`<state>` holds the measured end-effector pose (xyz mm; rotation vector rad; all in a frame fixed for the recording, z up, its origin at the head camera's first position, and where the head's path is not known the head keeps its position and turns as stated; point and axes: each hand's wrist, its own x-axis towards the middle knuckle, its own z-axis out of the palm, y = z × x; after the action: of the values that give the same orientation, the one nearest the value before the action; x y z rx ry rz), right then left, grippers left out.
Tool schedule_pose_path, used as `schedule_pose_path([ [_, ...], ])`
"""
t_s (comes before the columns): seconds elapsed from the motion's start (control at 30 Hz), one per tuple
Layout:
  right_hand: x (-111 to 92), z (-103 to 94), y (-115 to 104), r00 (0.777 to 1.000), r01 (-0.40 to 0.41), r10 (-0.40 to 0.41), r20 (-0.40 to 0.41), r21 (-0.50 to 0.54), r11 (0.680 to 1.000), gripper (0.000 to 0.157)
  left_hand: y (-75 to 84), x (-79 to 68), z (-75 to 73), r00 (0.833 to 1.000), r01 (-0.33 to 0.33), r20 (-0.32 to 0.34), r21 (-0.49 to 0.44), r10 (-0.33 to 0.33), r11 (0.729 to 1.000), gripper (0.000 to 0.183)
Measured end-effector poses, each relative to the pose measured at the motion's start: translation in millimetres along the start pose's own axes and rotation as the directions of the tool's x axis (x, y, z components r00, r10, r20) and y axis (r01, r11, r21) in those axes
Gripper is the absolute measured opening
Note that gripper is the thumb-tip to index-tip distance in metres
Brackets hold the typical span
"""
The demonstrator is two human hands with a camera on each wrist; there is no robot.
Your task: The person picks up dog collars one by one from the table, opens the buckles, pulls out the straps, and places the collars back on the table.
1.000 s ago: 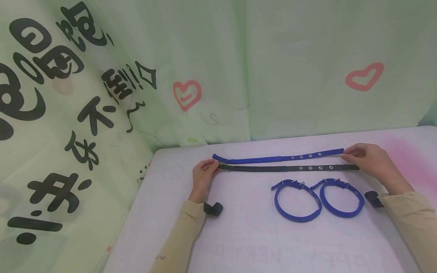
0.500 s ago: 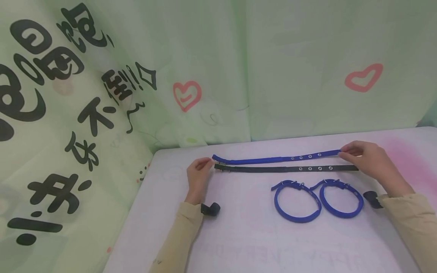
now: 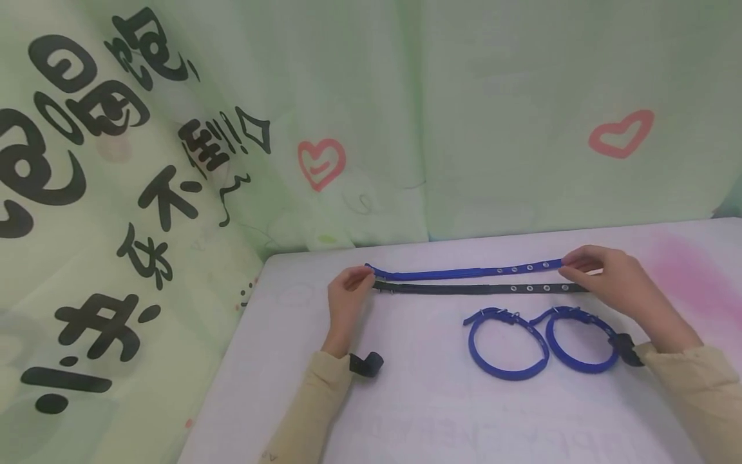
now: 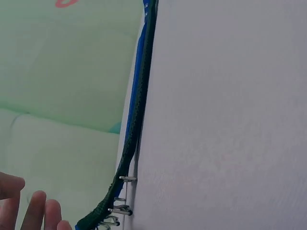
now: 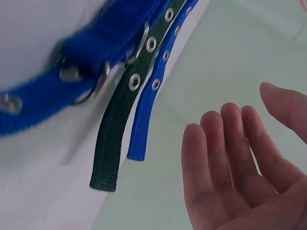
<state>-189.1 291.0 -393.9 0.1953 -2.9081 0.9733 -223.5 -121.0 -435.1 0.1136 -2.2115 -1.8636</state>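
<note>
A blue collar [image 3: 440, 274] and a dark green collar [image 3: 452, 289] lie stretched out side by side on the table, blue behind green, eyelets to the right. My left hand [image 3: 348, 303] is at their buckle ends; its fingers [image 4: 34, 211] show loosely curved and gripping nothing in the left wrist view. Over the strap ends in the head view is my right hand [image 3: 617, 283]. The right wrist view shows its fingers [image 5: 235, 143] extended and spread, apart from both free strap tips. Two blue collars [image 3: 510, 375] [image 3: 585, 368], buckled into loops, lie in front.
The table [image 3: 429, 393] has a pale cloth with faint pink patches. Behind it hangs a green curtain [image 3: 493, 129] with printed hearts, and large dark characters cover its left part. Each wrist carries a small black camera [image 3: 366, 365] over a beige sleeve [image 3: 310, 399].
My right hand has moved left and slightly nearer, now overlapping the strap ends. My left hand drew back a little, then returned toward the buckle ends. The collars keep their places.
</note>
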Motion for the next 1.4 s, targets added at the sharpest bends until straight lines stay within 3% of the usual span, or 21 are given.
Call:
schedule_pose_path([
  [0.33, -12, 17.9, -19, 0.995, 0.088, -0.089, 0.037, 0.020, 0.996, 0.027, 4.7, -23.8, 20.0, 0.982, 0.021, 0.187, 0.022, -0.025, 1.000, 0.017],
  [0.67, -23, 34.1, -35, 0.990, 0.119, -0.121, 0.078, 0.040, 0.992, 0.025, 7.6, -37.2, 38.4, 0.951, 0.006, 0.308, 0.036, -0.017, 0.999, 0.017],
  [0.9, -28, 43.4, -38, 0.986, 0.110, -0.114, 0.124, 0.042, 0.993, 0.031, 12.9, -46.2, 50.0, 0.914, 0.055, 0.397, 0.081, -0.082, 0.995, 0.020],
  [1.13, -30, 50.7, -39, 0.978, 0.142, -0.148, 0.147, 0.047, 0.989, 0.031, 14.1, -53.6, 64.4, 0.861, 0.029, 0.500, 0.132, -0.092, 0.991, 0.023],
  [1.4, -30, 53.7, -45, 0.976, 0.141, -0.145, 0.164, 0.034, 0.989, 0.030, 16.9, -60.7, 77.7, 0.844, 0.023, 0.527, 0.151, -0.100, 0.988, 0.023],
])
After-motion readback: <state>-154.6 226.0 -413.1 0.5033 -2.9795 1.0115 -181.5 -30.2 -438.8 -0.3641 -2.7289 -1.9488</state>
